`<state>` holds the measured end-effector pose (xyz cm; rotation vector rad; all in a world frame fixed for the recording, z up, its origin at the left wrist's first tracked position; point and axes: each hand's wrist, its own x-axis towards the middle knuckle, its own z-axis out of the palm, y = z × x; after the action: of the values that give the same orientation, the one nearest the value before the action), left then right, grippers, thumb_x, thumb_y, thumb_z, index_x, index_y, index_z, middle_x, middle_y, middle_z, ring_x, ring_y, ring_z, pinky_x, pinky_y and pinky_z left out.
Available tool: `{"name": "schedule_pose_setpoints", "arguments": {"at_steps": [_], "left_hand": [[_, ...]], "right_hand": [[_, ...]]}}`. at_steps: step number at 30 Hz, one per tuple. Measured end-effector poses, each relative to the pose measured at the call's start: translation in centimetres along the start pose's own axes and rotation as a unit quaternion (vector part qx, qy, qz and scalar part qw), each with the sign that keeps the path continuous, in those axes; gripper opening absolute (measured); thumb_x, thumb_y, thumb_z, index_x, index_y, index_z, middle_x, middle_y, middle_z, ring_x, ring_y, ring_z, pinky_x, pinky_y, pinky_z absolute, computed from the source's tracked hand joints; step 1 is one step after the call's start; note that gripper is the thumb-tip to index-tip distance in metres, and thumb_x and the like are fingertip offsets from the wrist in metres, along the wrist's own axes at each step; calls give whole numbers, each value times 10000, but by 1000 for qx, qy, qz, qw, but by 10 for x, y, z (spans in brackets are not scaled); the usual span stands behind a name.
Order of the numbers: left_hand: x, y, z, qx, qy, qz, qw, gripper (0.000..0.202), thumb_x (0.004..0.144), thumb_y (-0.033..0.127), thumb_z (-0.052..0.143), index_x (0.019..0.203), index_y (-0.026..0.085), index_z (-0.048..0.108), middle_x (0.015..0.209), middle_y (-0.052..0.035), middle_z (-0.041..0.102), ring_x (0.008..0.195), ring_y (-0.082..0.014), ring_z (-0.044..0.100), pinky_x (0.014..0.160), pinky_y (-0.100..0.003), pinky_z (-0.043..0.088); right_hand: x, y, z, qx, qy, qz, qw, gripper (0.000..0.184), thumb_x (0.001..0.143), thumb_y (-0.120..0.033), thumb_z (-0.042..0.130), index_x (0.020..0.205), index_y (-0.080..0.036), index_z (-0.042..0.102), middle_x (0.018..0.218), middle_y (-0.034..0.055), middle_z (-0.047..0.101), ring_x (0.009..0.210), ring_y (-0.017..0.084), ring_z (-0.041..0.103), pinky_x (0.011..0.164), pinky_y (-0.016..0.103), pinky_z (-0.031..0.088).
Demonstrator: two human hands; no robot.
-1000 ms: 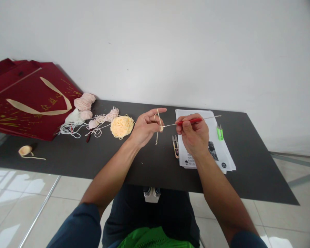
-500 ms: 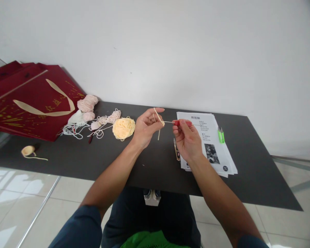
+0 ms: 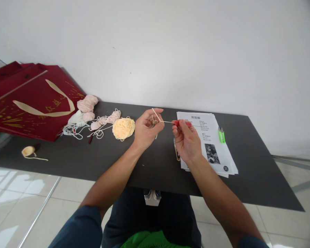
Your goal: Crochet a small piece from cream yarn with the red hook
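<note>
Red-handled hook (image 3: 176,122) held above the dark table (image 3: 157,172)

The right hand (image 3: 188,140) pinches its handle, the shaft pointing to nine o'clock, where the left hand (image 3: 147,129) grips pale yellow yarn (image 3: 156,114). A yellow ball (image 3: 123,128) lies beyond, also toward nine.

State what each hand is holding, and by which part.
The right hand holds the crochet hook by its red handle. The left hand holds pale yellow yarn in its fingers, with one strand over the index finger.
</note>
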<state>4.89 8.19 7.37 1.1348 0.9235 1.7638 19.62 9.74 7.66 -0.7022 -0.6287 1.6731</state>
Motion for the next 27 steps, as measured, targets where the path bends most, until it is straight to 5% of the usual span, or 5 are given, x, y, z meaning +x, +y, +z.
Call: {"name": "schedule_pose_setpoints", "arguments": {"at_steps": [10, 27], "left_hand": [[-2, 1, 2, 6, 26, -21, 999, 477, 729, 171, 810, 1188, 255, 713, 801, 29, 650, 678, -107, 542, 641, -256, 443], [3, 7, -1, -87, -12, -113, 990, 664, 658, 108, 788, 1303, 245, 709, 740, 41, 624, 636, -91, 501, 619, -257, 391]], "right_hand": [[-2, 2, -1, 3, -24, -14, 1000, 225, 790, -372, 893, 834, -214, 738, 871, -25, 821, 698, 49, 754, 671, 94, 647], [-1, -3, -9, -46, -85, -90, 991, 190, 827, -381, 864, 885, -269, 721, 928, -26, 812, 754, 85, 763, 692, 178, 659]]}}
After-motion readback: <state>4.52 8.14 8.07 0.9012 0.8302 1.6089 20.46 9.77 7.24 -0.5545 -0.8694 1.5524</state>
